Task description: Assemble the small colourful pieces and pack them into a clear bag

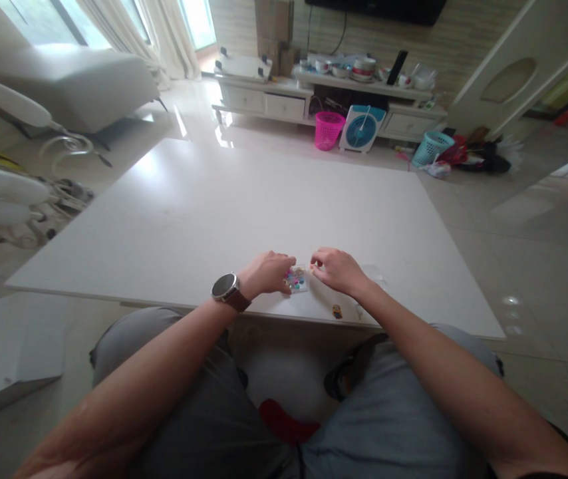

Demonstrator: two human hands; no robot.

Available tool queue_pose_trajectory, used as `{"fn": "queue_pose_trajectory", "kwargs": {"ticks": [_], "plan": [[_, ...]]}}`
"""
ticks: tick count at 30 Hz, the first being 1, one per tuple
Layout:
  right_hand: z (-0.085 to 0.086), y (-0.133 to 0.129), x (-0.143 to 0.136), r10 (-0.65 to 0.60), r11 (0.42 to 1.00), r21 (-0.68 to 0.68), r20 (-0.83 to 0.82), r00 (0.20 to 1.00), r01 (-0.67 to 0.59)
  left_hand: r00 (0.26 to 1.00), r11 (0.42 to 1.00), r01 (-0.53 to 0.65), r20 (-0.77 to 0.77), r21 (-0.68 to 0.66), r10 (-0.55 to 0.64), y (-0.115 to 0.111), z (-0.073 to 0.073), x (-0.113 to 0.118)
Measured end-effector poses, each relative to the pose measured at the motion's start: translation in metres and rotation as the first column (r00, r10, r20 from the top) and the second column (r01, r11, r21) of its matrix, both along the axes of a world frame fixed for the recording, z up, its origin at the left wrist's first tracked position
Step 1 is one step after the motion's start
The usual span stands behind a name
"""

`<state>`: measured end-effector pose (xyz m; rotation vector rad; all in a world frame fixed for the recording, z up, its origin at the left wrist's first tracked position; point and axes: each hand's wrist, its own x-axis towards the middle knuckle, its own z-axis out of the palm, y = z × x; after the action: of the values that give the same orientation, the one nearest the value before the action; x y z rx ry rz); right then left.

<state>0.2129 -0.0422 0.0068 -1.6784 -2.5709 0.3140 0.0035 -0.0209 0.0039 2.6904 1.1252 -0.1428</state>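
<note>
My left hand (270, 271), with a watch (225, 286) on its wrist, holds the left side of a small see-through box (302, 289). Small colourful pieces (296, 274) lie inside it, too tiny to name one by one. Just right of the box, my right hand (338, 269) has thumb and forefinger pinched on a tiny orange-pink piece (312, 267). Its exact kind does not show. A little yellow and dark figure (337, 311) lies near the table's front edge. Behind the right wrist sits a flat see-through lid or tray (372, 272).
The white table (264, 206) stretches away in front of my lap. White chairs (9, 183) stand at the left. Along the far wall are a low cabinet (284, 106), a pink basket (328, 130), a blue fan (362, 129) and a light blue basket (432, 148).
</note>
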Motion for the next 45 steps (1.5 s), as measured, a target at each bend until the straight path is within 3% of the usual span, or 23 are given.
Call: {"fn": "queue_pose_trajectory", "kwargs": {"ticks": [16,36,41,45], "plan": [[-0.021,0.001,0.002,0.052,0.994,-0.101,0.013,0.999,-0.05,1.0,1.0,-0.012,-0.019,-0.015,0.011,-0.001,0.002,0.0],[-0.017,0.004,0.005,0.02,0.996,-0.088,-0.043,0.999,-0.024,1.0,1.0,-0.017,-0.017,-0.02,0.016,-0.001,0.0,-0.001],[-0.011,0.002,0.0,0.04,0.999,-0.011,-0.184,0.982,-0.043,1.0,1.0,-0.014,0.0,-0.02,0.014,-0.001,-0.001,-0.001],[-0.011,-0.003,-0.005,0.187,0.976,-0.036,-0.355,0.916,-0.213,1.0,1.0,-0.006,0.003,-0.001,0.006,0.0,-0.003,-0.001]]}}
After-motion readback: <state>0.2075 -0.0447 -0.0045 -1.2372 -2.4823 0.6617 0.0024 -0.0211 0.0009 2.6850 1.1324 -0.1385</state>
